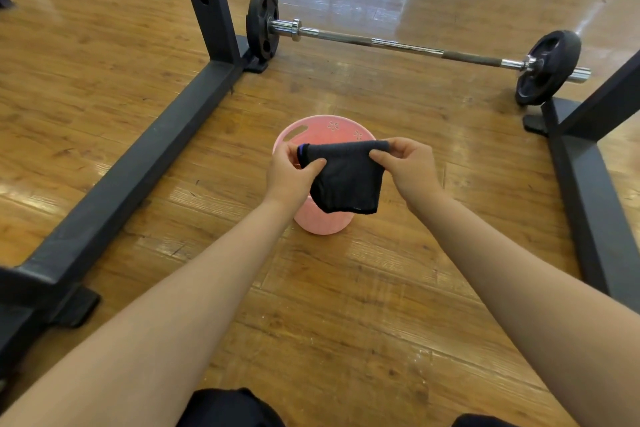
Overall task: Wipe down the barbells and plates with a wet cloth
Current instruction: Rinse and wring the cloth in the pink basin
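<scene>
The cloth (346, 177) hangs pinched between the left hand (291, 173) and right hand (408, 166), above the pink bucket (325, 224).

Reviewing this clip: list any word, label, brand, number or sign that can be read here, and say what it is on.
No readable text in this view.
Left plate: any raised marks on its face are too dark and blurred to read.
Right plate: same, nothing legible.
Pink bucket: only flower-shaped cutouts near the rim, no words.
Dark cloth: held over the bucket by the left hand and right hand; a blue edge, no label visible.
</scene>
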Motion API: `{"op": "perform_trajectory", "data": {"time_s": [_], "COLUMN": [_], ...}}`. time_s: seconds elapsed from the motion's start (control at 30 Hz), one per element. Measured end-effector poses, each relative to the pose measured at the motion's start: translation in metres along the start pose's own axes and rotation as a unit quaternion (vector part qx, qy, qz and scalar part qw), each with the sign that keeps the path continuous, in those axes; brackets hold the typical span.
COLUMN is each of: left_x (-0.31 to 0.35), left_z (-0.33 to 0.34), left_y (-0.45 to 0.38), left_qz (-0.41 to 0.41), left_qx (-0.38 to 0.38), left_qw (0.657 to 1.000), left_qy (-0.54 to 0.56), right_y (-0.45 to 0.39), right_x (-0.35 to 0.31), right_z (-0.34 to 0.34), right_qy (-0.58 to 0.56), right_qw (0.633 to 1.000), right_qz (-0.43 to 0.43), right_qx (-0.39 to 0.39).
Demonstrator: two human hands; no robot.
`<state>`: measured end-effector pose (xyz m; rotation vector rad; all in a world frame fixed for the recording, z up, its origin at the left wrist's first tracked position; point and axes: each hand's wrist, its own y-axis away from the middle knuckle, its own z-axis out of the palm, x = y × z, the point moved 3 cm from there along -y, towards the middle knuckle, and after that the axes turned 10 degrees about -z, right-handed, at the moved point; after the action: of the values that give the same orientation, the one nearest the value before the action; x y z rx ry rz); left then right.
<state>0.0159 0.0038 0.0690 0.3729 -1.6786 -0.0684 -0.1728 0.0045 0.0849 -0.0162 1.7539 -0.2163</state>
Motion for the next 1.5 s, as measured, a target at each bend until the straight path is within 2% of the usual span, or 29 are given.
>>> {"op": "perform_trajectory", "data": {"time_s": [0.07, 0.13, 0.2, 0.3, 0.47, 0.6, 0.67, 0.83, 0.93, 1.03, 1.1, 1.23, 1.37, 1.5], "left_x": [-0.001, 0.000, -0.001, -0.007, -0.022, -0.038, -0.040, -0.045, -0.046, -0.039, -0.038, -0.053, -0.059, -0.055], "left_z": [-0.003, -0.005, -0.005, -0.005, -0.010, -0.005, 0.001, 0.012, 0.004, -0.004, -0.003, 0.004, 0.003, 0.009], "left_y": [-0.001, 0.000, 0.000, 0.004, -0.003, -0.014, -0.017, -0.028, -0.031, -0.030, -0.030, -0.032, -0.031, -0.034], "left_qz": [0.036, 0.112, 0.209, 0.320, 0.400, 0.410, 0.399, 0.276, 0.267, 0.254, 0.229, 0.182, 0.186, 0.176], "left_qx": [0.012, 0.001, -0.012, -0.010, -0.035, -0.074, -0.070, -0.035, 0.006, 0.028, 0.007, -0.032, -0.001, 0.059], "left_qw": [0.998, 0.987, 0.953, 0.879, 0.799, 0.751, 0.757, 0.818, 0.889, 0.930, 0.932, 0.908, 0.875, 0.875], "left_qy": [-0.040, -0.112, -0.219, -0.353, -0.448, -0.513, -0.514, -0.504, -0.372, -0.266, -0.279, -0.376, -0.448, -0.448], "right_y": [0.001, 0.002, 0.004, 0.009, 0.015, 0.012, 0.007, -0.005, -0.012, -0.018, -0.018, -0.012, -0.009, -0.010], "right_x": [0.000, 0.003, 0.010, 0.018, 0.034, 0.046, 0.053, 0.065, 0.065, 0.065, 0.068, 0.080, 0.079, 0.074], "right_z": [0.002, 0.003, 0.004, 0.006, 0.009, 0.010, 0.010, 0.020, 0.026, 0.025, 0.024, 0.029, 0.035, 0.041], "right_qy": [0.039, 0.098, 0.152, 0.204, 0.191, 0.188, 0.193, 0.205, 0.156, 0.093, 0.100, 0.181, 0.272, 0.295], "right_qw": [0.999, 0.993, 0.984, 0.972, 0.974, 0.976, 0.977, 0.976, 0.984, 0.990, 0.991, 0.980, 0.957, 0.953], "right_qz": [-0.031, -0.062, -0.082, -0.100, -0.099, -0.090, -0.081, -0.070, -0.080, -0.071, -0.066, -0.052, -0.066, -0.057], "right_qx": [-0.010, -0.029, -0.047, -0.063, -0.069, -0.060, -0.047, -0.021, -0.041, -0.073, -0.066, -0.068, -0.071, -0.031]}}
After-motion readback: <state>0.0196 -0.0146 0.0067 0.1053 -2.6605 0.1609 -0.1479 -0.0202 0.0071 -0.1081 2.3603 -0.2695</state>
